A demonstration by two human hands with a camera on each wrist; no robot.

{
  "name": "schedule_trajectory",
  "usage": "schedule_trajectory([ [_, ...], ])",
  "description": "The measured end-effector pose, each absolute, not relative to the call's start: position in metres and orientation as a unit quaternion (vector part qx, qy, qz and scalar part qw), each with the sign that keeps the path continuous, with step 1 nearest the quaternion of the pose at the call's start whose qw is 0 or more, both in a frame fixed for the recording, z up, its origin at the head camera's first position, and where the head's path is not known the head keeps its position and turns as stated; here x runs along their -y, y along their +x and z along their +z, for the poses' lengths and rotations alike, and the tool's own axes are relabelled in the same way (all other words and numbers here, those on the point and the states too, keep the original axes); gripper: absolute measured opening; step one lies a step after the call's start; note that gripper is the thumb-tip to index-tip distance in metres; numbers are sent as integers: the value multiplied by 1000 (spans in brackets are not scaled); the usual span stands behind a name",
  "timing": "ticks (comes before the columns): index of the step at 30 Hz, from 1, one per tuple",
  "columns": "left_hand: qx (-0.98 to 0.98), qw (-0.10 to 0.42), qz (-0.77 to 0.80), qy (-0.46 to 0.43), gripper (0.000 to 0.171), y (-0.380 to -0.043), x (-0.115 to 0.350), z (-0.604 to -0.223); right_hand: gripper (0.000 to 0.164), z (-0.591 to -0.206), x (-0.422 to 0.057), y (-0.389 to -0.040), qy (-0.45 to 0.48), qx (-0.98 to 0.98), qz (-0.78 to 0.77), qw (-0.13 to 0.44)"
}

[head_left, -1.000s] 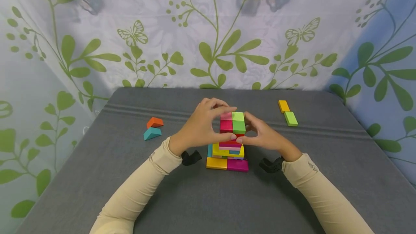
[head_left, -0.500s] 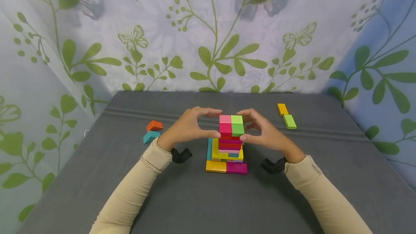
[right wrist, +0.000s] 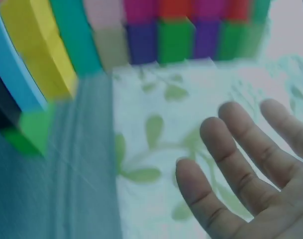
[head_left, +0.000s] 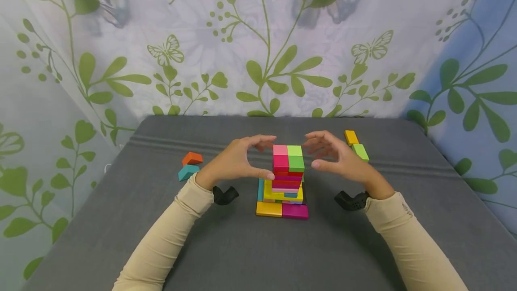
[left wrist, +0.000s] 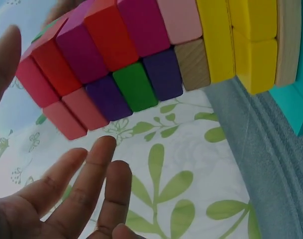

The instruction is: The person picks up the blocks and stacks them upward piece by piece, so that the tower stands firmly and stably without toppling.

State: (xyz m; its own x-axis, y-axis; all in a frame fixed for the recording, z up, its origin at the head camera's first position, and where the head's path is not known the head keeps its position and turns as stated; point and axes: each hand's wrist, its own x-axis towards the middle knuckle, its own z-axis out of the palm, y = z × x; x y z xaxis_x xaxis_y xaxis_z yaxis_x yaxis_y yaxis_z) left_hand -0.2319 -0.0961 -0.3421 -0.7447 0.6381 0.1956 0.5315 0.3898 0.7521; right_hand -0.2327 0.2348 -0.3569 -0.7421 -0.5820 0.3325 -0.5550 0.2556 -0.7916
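A tower of coloured blocks [head_left: 287, 178] stands upright on the table, with pink and green blocks on top and a wider base of yellow and magenta pieces. To its left, my left hand [head_left: 236, 160] hovers with spread fingers, its thumb tip close to the tower's side; whether it touches cannot be told. My right hand [head_left: 343, 158] is apart from the tower on the right, fingers loosely extended and holding nothing. In the left wrist view, layered blocks [left wrist: 136, 87] rise above the spread fingers [left wrist: 94, 169]. The right wrist view shows straight fingers [right wrist: 226, 144] below blurred blocks [right wrist: 176, 40].
On the grey table [head_left: 250, 255], an orange block [head_left: 192, 158] and a teal block [head_left: 188, 172] lie at left. A yellow block [head_left: 351, 137] and a light green block [head_left: 361, 152], partly behind the right hand, lie at back right. A patterned curtain [head_left: 258, 35] hangs behind.
Both hands have come away from the tower's top: the left moved left, then the right moved right. The tower has stayed standing. The head view has tilted slightly.
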Motion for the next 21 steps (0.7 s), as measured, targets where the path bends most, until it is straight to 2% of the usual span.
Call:
schedule_trajectory([
  [6,-826,79,416,371,92,-232,90,-345,34,-353,-276,-244,-306,-833,-456,-64],
  [10,-821,85,419,379,90,-233,88,-347,22,-364,-308,-254,-241,-867,-428,-81],
  [17,-815,99,417,390,79,-234,86,-349,30,-396,-349,-267,-119,-924,-360,-53],
  [21,-817,102,414,388,74,-234,86,-349,41,-413,-361,-272,-72,-940,-334,-26],
])
